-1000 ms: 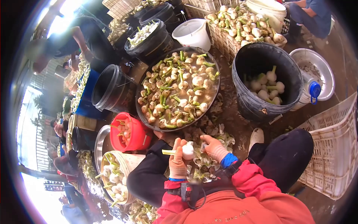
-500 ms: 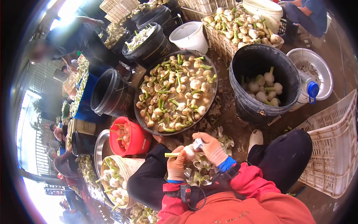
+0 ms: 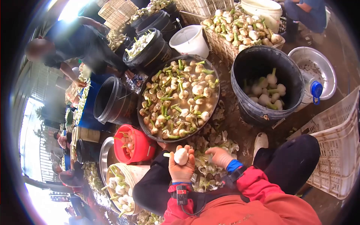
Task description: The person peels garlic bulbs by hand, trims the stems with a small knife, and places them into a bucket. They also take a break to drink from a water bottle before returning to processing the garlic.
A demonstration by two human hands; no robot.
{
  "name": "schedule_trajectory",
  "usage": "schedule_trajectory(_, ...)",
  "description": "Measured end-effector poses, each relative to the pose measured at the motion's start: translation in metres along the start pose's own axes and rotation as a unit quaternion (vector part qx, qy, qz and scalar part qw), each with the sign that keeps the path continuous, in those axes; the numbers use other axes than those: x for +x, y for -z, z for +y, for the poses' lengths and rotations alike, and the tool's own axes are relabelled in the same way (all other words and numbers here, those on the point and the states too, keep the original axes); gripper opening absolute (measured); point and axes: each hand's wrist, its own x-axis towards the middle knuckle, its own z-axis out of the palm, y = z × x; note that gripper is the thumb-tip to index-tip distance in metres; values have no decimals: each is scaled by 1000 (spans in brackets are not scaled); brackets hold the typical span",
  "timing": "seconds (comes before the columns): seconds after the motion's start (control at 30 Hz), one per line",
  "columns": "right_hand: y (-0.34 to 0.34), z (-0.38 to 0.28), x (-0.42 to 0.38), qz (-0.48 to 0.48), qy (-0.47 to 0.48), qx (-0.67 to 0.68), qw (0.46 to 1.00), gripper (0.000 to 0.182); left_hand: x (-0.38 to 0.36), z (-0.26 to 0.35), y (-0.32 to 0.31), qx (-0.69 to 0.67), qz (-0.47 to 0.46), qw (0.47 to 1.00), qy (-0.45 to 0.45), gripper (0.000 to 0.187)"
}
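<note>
My left hand [image 3: 181,168] holds a peeled white garlic bulb [image 3: 181,156], its short stem pointing left. My right hand [image 3: 220,156] is just right of it, fingers curled toward the bulb but apart from it; what it grips, if anything, is hidden. Both hands look gloved, with blue bands at the wrists. Below them on the floor lie peeled garlic skins [image 3: 210,170]. Ahead is a wide round basin [image 3: 140,116] of muddy water full of unpeeled garlic. To the right, a black bucket [image 3: 243,101] holds several peeled bulbs.
A red bucket [image 3: 144,153] and a cream bucket [image 3: 137,170] of garlic stand left. A plastic crate [image 3: 333,161] is at the right, a metal bowl [image 3: 330,71] behind it. A garlic-filled crate [image 3: 217,47] stands beyond the basin. A person [image 3: 75,43] bends at upper left.
My hands have moved apart. The bulb now rests in my opened-up left palm, and my right hand has drawn back to the right. The grey tool no longer shows. The person at upper left has shifted.
</note>
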Motion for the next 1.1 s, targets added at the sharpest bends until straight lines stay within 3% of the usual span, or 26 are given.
schedule_trajectory(0.03, -9, 3, 0, -9, 26, -27, 999, 45, 12, -6, -8, 8, 19, 1000, 5, 39)
schedule_trajectory(0.13, 5, -29, -6, -114, -128, 80, 982, 45, 57, -36, -60, 49, 25, 999, 2, 38)
schedule_trajectory(0.23, -6, -12, 5, -54, -57, -10, 997, 35, 75, -72, -139, 128, -148, 977, 89, 47)
schedule_trajectory(0.27, 1, -16, 4, -56, -52, -17, 997, 35, 76, -83, -154, 178, -153, 968, 92, 50)
schedule_trajectory(0.33, 21, -42, -15, 40, -33, 47, 998, 29, 63, -88, -183, 370, -157, 916, 2, 65)
schedule_trajectory(0.4, 21, -68, -16, 84, 11, 113, 990, 28, 41, -52, -187, 511, -236, 818, -117, 71)
schedule_trajectory(0.43, 10, -59, 4, 81, -6, 112, 990, 22, 11, -31, -193, 422, -201, 876, -118, 70)
schedule_trajectory(0.5, -7, -56, 32, 102, 8, 167, 981, 16, -51, 33, -170, 397, -135, 874, -246, 55)
schedule_trajectory(0.53, -16, -56, 51, 95, 37, 243, 965, 15, -83, 62, -150, 484, -65, 765, -419, 42)
schedule_trajectory(0.57, -20, -61, 69, 60, 65, 350, 933, 16, -119, 88, -137, 378, -84, 794, -469, 34)
schedule_trajectory(0.6, -13, -137, 65, 58, 165, 340, 924, 19, -189, 137, -74, 301, 182, 718, -601, 33)
schedule_trajectory(0.63, -16, -172, 67, 18, 193, 378, 905, 22, -228, 159, -29, 275, 231, 683, -636, 34)
schedule_trajectory(0.67, -20, -205, 70, 6, 239, 278, 930, 22, -269, 174, 26, 351, 301, 611, -642, 37)
schedule_trajectory(0.7, -27, -237, 72, -4, 283, 174, 943, 23, -296, 176, 47, 156, 372, 651, -643, 31)
schedule_trajectory(0.8, -65, -324, 72, -96, 353, 9, 931, 28, -338, 169, 156, 90, 441, 649, -613, 24)
schedule_trajectory(0.83, -90, -328, 95, -109, 437, -74, 890, 27, -337, 162, 183, 65, 442, 681, -581, 26)
schedule_trajectory(0.87, -113, -342, 100, -132, 411, -123, 894, 24, -332, 159, 199, 38, 440, 710, -548, 29)
schedule_trajectory(0.93, -146, -371, 86, -222, 297, -117, 921, 21, -302, 151, 198, 33, 466, 714, -521, 38)
schedule_trajectory(0.97, -166, -361, 107, -337, 217, -19, 916, 25, -292, 152, 212, 29, 456, 728, -511, 60)
schedule_trajectory(1.0, -188, -342, 139, -440, 126, 78, 886, 29, -282, 157, 222, 27, 445, 734, -512, 58)
schedule_trajectory(1.03, -194, -329, 159, -412, 216, -77, 882, 24, -278, 163, 209, 77, 431, 737, -515, 55)
schedule_trajectory(1.07, -205, -305, 185, -475, 123, 100, 866, 28, -275, 172, 192, 132, 415, 738, -517, 53)
schedule_trajectory(1.1, -213, -297, 196, -426, 257, -75, 864, 26, -270, 182, 190, 172, 432, 715, -522, 48)
